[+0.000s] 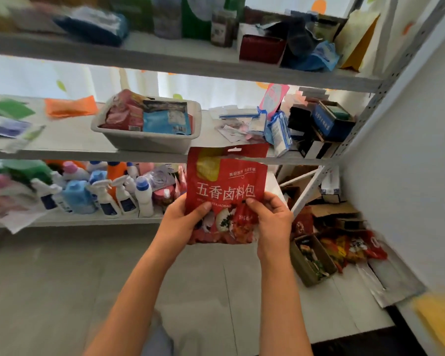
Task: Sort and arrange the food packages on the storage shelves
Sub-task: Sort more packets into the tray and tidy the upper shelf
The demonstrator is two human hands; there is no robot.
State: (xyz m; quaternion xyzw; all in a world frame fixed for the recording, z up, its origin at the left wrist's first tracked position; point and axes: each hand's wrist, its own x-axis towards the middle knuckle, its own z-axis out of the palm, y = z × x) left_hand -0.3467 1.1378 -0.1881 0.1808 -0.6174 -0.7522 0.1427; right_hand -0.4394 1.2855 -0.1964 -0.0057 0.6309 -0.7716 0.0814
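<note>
Bottles (108,194) stand crowded at the far left on the lowest shelf (93,219), most of them white or blue spray bottles, with one orange bottle behind them. One level higher, on the middle shelf (70,147), an orange packet (71,106) lies flat near the left, and to its right sits a grey plastic tub (144,140). Inside the tub are a dark red package (125,113) and a blue package (166,119), both leaning on each other.

Below the tub, in the middle of the view, the left hand (181,222) holds the lower left part of a red food pouch (225,194), with the thumb pressed on the front face. The pouch is upright, held in the air in front of the shelves, its top edge level with the edge of the middle shelf. It has white Chinese characters and a yellow patch near the top. The right hand (272,222) grips the lower right part of the same pouch, also thumb on the front.

Further right, on the middle shelf, small blue and white packets (278,132) lean near a blue box (330,120). On the floor at the right, an open cardboard box (312,260) lies next to a pile of red snack bags (352,246), near the wall.
</note>
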